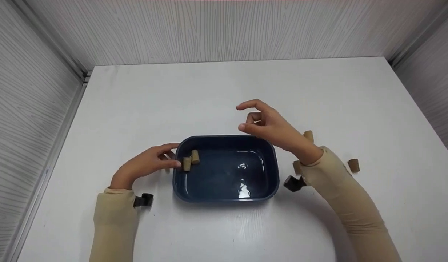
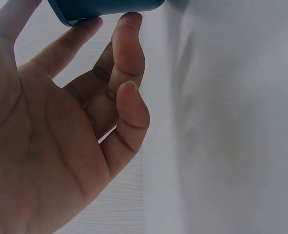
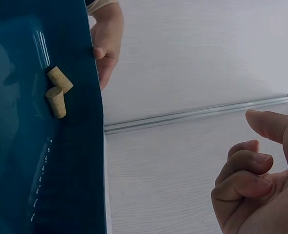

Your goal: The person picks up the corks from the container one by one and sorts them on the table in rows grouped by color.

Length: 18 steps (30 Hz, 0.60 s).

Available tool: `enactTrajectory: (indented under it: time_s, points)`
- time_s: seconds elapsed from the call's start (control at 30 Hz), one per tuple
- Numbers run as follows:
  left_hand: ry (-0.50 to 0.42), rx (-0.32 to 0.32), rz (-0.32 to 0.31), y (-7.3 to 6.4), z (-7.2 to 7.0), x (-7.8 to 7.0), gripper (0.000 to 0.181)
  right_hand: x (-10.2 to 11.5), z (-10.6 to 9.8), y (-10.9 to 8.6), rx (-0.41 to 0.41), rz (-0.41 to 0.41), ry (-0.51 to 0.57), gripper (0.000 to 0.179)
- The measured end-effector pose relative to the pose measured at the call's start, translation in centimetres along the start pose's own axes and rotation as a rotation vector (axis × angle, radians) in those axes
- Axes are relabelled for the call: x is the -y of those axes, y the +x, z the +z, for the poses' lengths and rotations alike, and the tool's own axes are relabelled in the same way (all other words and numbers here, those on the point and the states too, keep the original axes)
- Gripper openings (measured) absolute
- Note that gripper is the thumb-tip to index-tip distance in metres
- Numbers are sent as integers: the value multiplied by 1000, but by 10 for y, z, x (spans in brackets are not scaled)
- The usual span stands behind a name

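Observation:
A dark blue tub [image 1: 224, 201] stands on the white table, with two tapered corks, one [image 1: 195, 157] and another [image 1: 187, 164], lying against each other at its left end. My left hand [image 1: 144, 163] holds the tub's left side, thumb at the rim and index finger along the outer wall. In the left wrist view its other fingers [image 2: 129, 53] are bent below the tub. Over the tub's far right corner hovers my right hand [image 1: 271, 127], holding nothing. Its thumb and index finger are spread apart, the other fingers [image 3: 241, 175] loosely curled.
To the right of the tub lie more corks: one [image 1: 308, 136] past the right wrist, one [image 1: 296, 167] partly hidden by the sleeve, and one [image 1: 354, 165] beyond the forearm. Pale wood-grain panels [image 1: 224, 32] wall in the table at the back and sides.

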<state>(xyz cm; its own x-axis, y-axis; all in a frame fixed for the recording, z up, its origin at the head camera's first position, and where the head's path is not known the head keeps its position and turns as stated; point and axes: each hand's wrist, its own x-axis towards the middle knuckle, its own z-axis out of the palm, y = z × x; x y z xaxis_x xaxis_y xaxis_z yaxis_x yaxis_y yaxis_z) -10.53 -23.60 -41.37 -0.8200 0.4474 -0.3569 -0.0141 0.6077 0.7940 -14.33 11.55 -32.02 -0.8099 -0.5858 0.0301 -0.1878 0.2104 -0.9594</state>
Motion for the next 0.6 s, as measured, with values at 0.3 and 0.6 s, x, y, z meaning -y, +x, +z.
enactTrajectory:
  time_s: [0.3,0.6]
  points:
    - [-8,-6,-6,-1,1,2,70,14,31,31,60,-142,-58,40]
    - [0,-3,3,4,1,1,65,2,60,48,166,-115,-136,40]
